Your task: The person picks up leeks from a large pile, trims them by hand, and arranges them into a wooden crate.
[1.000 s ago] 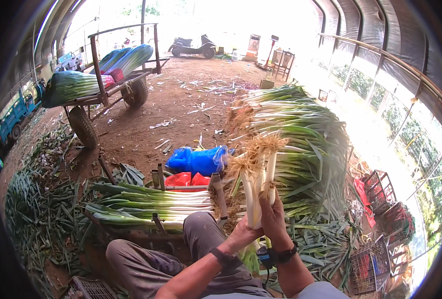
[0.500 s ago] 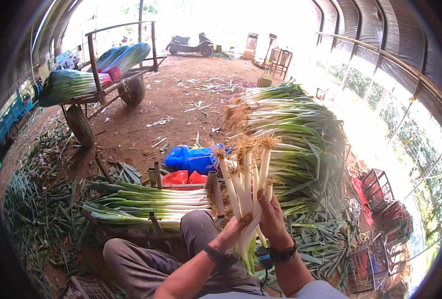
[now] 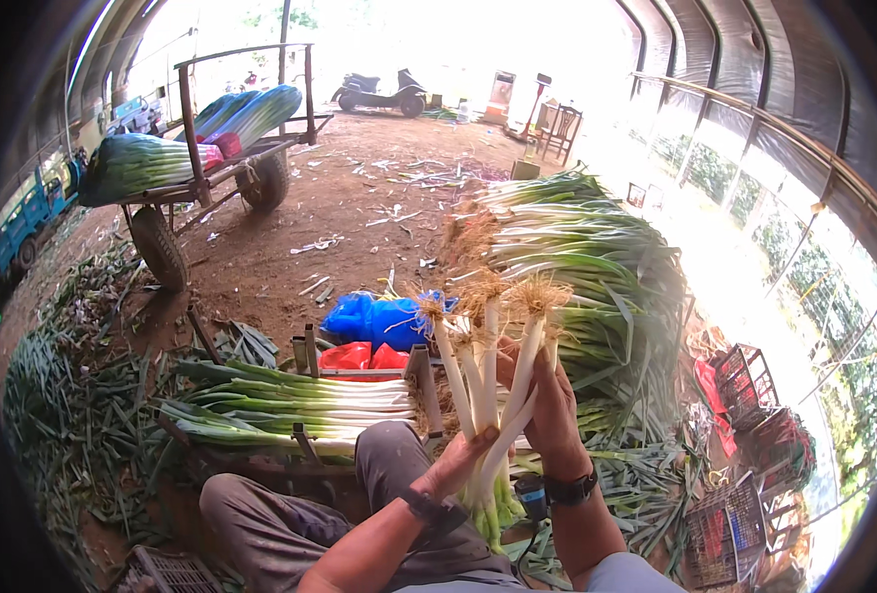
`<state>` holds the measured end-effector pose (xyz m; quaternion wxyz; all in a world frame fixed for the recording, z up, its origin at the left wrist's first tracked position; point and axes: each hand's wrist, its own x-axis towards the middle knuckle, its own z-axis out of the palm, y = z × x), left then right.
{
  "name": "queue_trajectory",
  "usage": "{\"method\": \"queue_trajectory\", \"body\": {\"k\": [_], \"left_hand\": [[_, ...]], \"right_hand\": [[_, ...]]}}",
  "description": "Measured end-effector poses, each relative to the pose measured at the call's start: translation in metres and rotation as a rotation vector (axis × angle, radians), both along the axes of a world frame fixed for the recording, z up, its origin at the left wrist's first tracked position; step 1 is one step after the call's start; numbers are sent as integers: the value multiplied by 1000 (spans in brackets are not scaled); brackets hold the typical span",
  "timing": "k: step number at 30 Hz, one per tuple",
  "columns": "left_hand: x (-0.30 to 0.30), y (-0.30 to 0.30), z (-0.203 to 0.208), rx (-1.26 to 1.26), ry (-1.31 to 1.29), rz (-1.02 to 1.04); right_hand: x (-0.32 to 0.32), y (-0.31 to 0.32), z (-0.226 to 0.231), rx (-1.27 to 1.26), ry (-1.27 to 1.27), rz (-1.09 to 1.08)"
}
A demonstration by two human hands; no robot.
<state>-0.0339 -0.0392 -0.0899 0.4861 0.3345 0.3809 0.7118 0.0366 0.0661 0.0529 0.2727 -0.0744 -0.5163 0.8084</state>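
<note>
Several thick green onions (image 3: 486,381) stand upright in front of me, their bushy roots up and green ends down by my lap. My left hand (image 3: 461,460) is closed round the lower part of the bunch. Higher up on the right side, my right hand (image 3: 554,415) has its fingers round the white stalks, some fingertips hidden behind them. One stalk slants across toward the right hand. Beside my right wrist is a small black and blue cylinder (image 3: 531,496) with a cord; its kind I cannot make out.
Left of my knees, trimmed green onions (image 3: 300,405) lie in a low rack. Beyond it sit blue (image 3: 384,318) and red plastic bags (image 3: 359,356). A large pile of green onions (image 3: 597,267) lies ahead right, plastic crates (image 3: 725,529) at right. A loaded cart (image 3: 201,178) stands far left.
My right hand has shifted slightly up and right along the stalks, and the slanting stalk leans further that way. My left hand keeps its hold.
</note>
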Motion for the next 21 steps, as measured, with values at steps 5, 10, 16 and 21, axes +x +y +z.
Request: {"method": "queue_trajectory", "body": {"k": [5, 10, 16, 21], "left_hand": [[5, 9, -7, -113, 0, 52], [5, 14, -12, -193, 131, 49], [9, 16, -16, -202, 209, 50], [8, 16, -25, -240, 351, 95]], "right_hand": [[-3, 4, -6, 149, -16, -222], [-1, 6, -3, 335, -87, -226], [-3, 14, -8, 141, -91, -138], [2, 20, -18, 77, -103, -142]]}}
